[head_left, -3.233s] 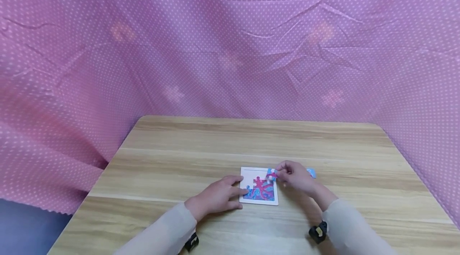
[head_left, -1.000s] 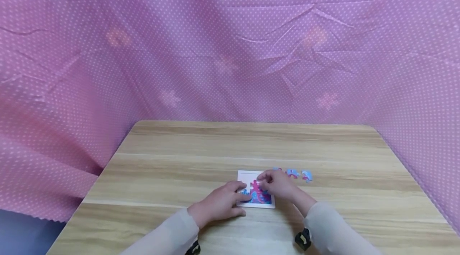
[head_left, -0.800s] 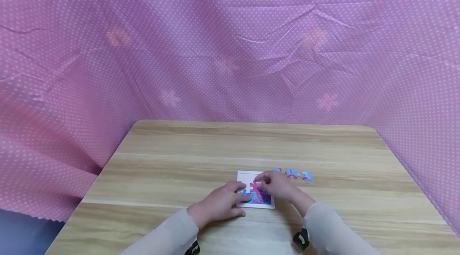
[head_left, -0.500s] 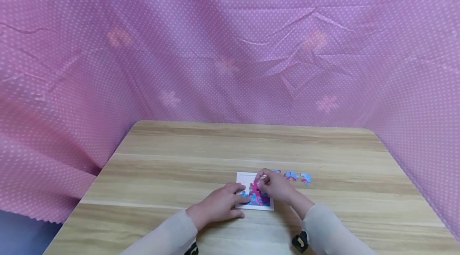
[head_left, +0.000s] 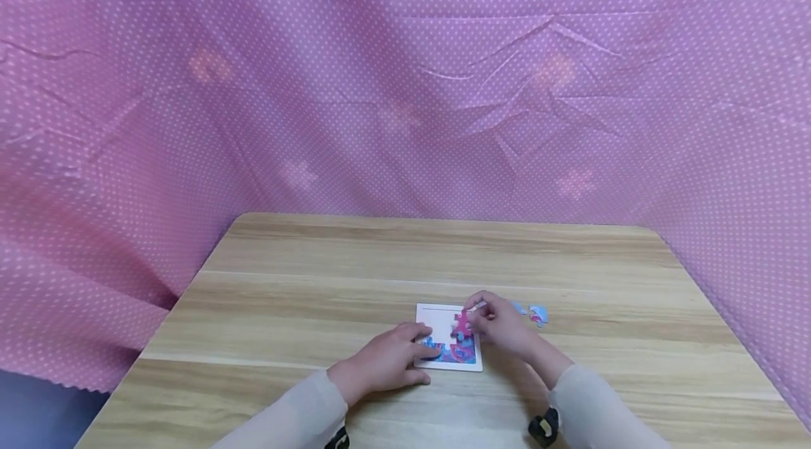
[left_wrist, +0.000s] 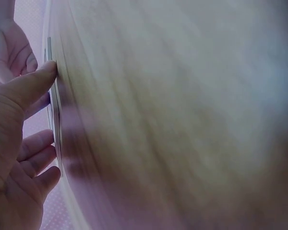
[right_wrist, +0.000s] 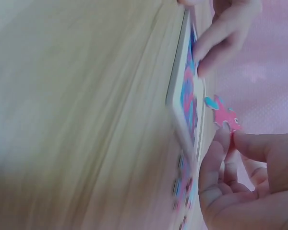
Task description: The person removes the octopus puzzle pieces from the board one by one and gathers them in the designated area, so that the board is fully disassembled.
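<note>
My left hand (head_left: 383, 359) rests on the left side of a white-framed puzzle tray (head_left: 437, 315), fingers spread over its rim and lower pieces. In the left wrist view its thumb and fingers lie along the thin tray edge (left_wrist: 56, 115). My right hand (head_left: 503, 326) pinches a pink puzzle piece (head_left: 462, 324) between thumb and fingertips. The right wrist view shows this piece (right_wrist: 224, 116), with an eye and blue bits, held up off the tray. Blue and pink puzzle pieces (head_left: 461, 353) fill the tray's bottom row; bare white backing shows above them.
Loose blue puzzle pieces (head_left: 538, 314) lie on the wooden table (head_left: 317, 259) right of the tray, partly hidden by my right hand. Pink dotted cloth (head_left: 405, 118) hangs behind the table and along its sides.
Earlier my right hand held a blue-and-pink piece at the tray's upper right; loose pieces lay there afterwards. Since then it has lifted the pink piece from the middle, rightward. My left hand stays on the tray.
</note>
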The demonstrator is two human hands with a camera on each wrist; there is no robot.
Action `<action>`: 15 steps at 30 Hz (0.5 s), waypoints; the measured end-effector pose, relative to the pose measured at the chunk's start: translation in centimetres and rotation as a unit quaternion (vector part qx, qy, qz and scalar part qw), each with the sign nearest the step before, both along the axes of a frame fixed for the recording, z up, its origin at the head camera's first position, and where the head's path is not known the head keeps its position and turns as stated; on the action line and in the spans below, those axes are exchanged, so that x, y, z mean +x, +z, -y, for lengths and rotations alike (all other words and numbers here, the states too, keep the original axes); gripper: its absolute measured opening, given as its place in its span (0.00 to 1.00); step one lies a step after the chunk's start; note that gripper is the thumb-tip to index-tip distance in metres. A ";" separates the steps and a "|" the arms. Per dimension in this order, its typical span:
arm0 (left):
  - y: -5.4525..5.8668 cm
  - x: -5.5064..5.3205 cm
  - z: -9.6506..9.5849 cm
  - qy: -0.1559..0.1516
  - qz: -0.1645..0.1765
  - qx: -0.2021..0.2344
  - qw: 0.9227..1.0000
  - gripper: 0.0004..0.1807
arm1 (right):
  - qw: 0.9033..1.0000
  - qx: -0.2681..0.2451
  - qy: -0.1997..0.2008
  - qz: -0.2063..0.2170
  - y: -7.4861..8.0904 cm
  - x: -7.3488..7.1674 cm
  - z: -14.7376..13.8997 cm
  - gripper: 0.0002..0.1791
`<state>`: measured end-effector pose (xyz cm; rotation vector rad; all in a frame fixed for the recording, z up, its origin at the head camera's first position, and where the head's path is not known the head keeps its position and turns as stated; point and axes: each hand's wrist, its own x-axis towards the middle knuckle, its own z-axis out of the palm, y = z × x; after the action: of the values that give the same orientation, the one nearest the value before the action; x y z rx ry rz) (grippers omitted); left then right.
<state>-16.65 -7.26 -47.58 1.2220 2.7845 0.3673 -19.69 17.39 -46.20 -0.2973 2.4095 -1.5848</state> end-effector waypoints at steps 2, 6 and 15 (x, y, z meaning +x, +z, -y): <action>0.1 0.0 0.0 0.003 0.004 -0.004 1.000 0.26 | 1.000 -0.003 -0.009 -0.010 0.0 0.0 -0.8 0.07; 0.4 0.1 -0.2 0.008 0.011 -0.007 1.000 0.26 | 0.999 -0.003 -0.028 -0.020 0.0 0.0 -2.5 0.08; 0.5 0.1 -0.2 0.008 0.016 -0.005 1.000 0.26 | 0.998 0.017 -0.064 -0.002 -0.4 0.4 -5.8 0.09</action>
<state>-16.56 -7.07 -47.10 1.1816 2.7670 0.3710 -19.30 23.23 -46.57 -0.1417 2.5018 -1.5939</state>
